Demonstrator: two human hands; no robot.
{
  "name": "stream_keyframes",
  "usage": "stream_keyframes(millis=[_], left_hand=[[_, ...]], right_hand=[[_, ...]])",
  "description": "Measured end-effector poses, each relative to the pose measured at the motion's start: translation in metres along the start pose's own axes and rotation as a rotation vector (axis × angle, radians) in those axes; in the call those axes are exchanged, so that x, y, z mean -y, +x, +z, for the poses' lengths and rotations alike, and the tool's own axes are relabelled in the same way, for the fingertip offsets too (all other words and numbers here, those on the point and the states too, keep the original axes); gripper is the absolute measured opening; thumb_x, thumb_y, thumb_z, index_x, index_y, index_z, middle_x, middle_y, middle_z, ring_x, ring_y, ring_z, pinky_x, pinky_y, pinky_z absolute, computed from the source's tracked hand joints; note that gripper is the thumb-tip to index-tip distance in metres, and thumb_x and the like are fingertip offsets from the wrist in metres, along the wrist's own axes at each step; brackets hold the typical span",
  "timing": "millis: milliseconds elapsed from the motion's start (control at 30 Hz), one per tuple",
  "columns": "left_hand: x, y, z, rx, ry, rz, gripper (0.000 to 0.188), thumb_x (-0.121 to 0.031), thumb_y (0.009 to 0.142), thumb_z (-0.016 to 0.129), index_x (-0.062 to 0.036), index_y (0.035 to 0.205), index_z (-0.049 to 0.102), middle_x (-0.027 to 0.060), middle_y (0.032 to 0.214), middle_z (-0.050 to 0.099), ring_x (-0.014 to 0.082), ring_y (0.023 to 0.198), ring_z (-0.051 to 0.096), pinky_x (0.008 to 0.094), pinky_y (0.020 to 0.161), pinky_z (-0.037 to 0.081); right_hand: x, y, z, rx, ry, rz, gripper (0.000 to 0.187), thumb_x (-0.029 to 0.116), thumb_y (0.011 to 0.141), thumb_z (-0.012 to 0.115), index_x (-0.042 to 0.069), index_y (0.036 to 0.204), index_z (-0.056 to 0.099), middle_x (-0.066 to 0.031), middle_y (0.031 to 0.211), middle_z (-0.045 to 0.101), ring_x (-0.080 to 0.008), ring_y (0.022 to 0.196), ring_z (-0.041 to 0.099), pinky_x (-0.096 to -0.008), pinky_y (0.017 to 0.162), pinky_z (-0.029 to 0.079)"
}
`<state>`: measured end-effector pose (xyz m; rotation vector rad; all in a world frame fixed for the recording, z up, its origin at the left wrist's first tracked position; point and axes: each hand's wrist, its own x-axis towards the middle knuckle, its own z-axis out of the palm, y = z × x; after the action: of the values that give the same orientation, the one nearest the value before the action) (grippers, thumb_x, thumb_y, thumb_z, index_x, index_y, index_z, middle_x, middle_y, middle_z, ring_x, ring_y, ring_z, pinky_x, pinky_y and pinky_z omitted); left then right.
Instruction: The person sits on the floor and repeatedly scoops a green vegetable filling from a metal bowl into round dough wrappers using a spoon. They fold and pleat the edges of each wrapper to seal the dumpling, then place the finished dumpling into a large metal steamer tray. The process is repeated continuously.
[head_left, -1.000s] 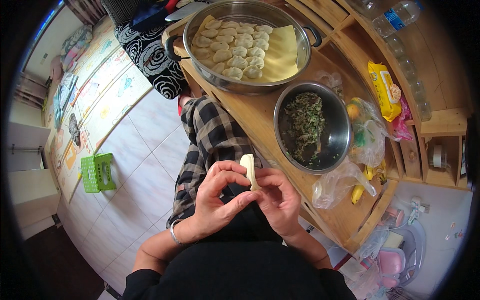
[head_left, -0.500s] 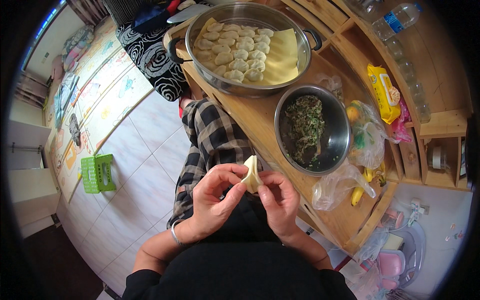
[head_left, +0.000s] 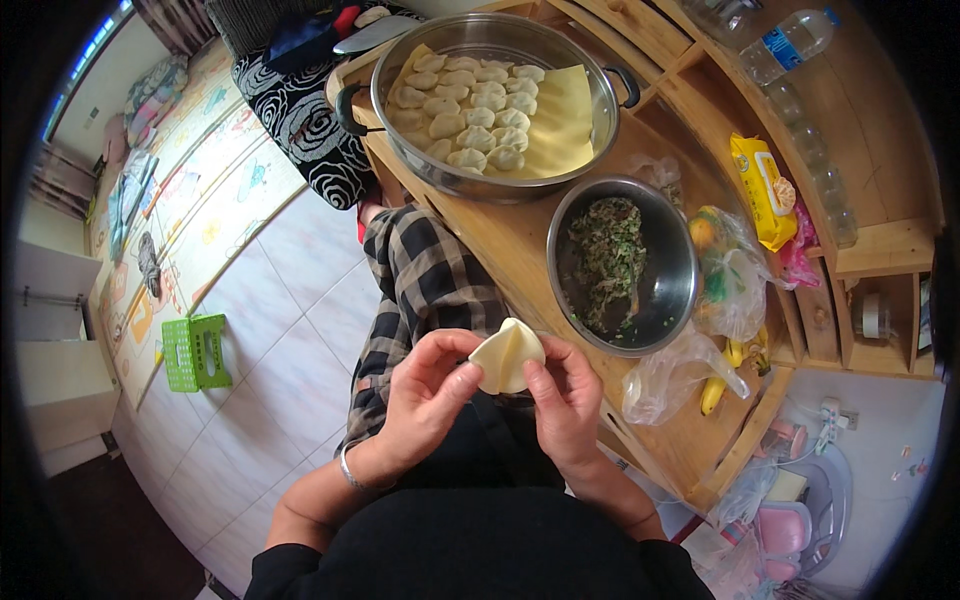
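Observation:
Between my two hands, in front of my body, is a round, pale dough wrapper (head_left: 513, 350) with a crease down its middle. My left hand (head_left: 420, 400) pinches its left edge between thumb and fingers. The right edge is pinched by my right hand (head_left: 567, 405), thumb on the near face. No filling shows on the visible side; the far side is hidden. Ahead to the right, a steel bowl (head_left: 675, 280) holds chopped green and brown filling (head_left: 610, 255). Beyond it stands a wide steel pan (head_left: 455, 184), where rows of dumplings (head_left: 478, 138) lie on a yellow sheet (head_left: 562, 120).
The wooden table (head_left: 510, 245) carries clear plastic bags (head_left: 665, 380), bananas (head_left: 714, 392) and a yellow wipes pack (head_left: 762, 190). Plastic bottles (head_left: 795, 45) lie at the far right. My checked trouser leg (head_left: 440, 265) is beside the table edge. A green stool (head_left: 195, 352) stands on the left floor.
The wrapper was folded and pinched narrow with its edges upright; now it is spread wider and its face shows. My hands stay in nearly the same place.

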<state>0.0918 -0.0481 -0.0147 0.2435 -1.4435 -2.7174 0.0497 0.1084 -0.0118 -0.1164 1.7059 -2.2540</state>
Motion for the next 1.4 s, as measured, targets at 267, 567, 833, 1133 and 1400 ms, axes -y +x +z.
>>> stream_keyframes(millis=[267, 567, 833, 1133, 1400], left_hand=[[-0.007, 0.005, 0.002, -0.05, 0.145, -0.006, 0.021, -0.001, 0.09, 0.061, 0.0055, 0.109, 0.065, 0.0099, 0.109, 0.065, 0.0126, 0.095, 0.061, 0.0233, 0.085, 0.049], [-0.003, 0.009, -0.012, -0.221, -0.113, -0.204, 0.016, -0.01, 0.092, 0.061, -0.0016, 0.106, 0.062, 0.0044, 0.082, 0.065, 0.0074, 0.059, 0.054, 0.0204, 0.048, 0.043], [0.001, 0.019, -0.003, -0.073, -0.045, -0.314, 0.013, -0.011, 0.087, 0.068, 0.0007, 0.094, 0.065, 0.0059, 0.079, 0.066, 0.009, 0.056, 0.053, 0.0208, 0.048, 0.042], [-0.004, 0.022, -0.008, 0.089, -0.115, -0.487, 0.018, 0.002, 0.081, 0.069, -0.0001, 0.095, 0.057, 0.0121, 0.084, 0.067, 0.0128, 0.055, 0.058, 0.0226, 0.046, 0.048], [-0.002, 0.023, -0.006, 0.077, -0.207, -0.515, 0.027, -0.001, 0.084, 0.067, 0.0028, 0.109, 0.058, 0.0153, 0.101, 0.067, 0.0217, 0.087, 0.068, 0.0342, 0.078, 0.058]], right_hand=[[0.005, -0.001, -0.004, 0.03, -0.007, -0.1, 0.02, 0.009, 0.095, 0.057, 0.001, 0.114, 0.055, -0.0079, 0.112, 0.058, -0.0091, 0.095, 0.057, -0.0253, 0.081, 0.048], [0.053, -0.016, -0.101, -0.452, 0.211, -0.143, 0.018, 0.011, 0.095, 0.054, 0.005, 0.112, 0.053, -0.0047, 0.104, 0.06, -0.0141, 0.094, 0.059, -0.0322, 0.08, 0.052], [0.059, -0.044, -0.197, -0.538, -0.864, 0.121, 0.023, 0.014, 0.09, 0.065, 0.001, 0.109, 0.063, -0.0068, 0.094, 0.067, -0.012, 0.078, 0.062, -0.0258, 0.071, 0.049], [0.064, 0.03, -0.147, -0.193, -1.408, -0.37, 0.031, 0.009, 0.082, 0.066, 0.01, 0.112, 0.063, -0.0067, 0.099, 0.063, -0.0247, 0.093, 0.062, -0.0364, 0.08, 0.051], [0.049, 0.095, -0.145, 0.206, -1.539, -0.542, 0.037, 0.001, 0.07, 0.072, 0.011, 0.106, 0.068, -0.0033, 0.089, 0.057, -0.0218, 0.084, 0.058, -0.0336, 0.073, 0.051]])
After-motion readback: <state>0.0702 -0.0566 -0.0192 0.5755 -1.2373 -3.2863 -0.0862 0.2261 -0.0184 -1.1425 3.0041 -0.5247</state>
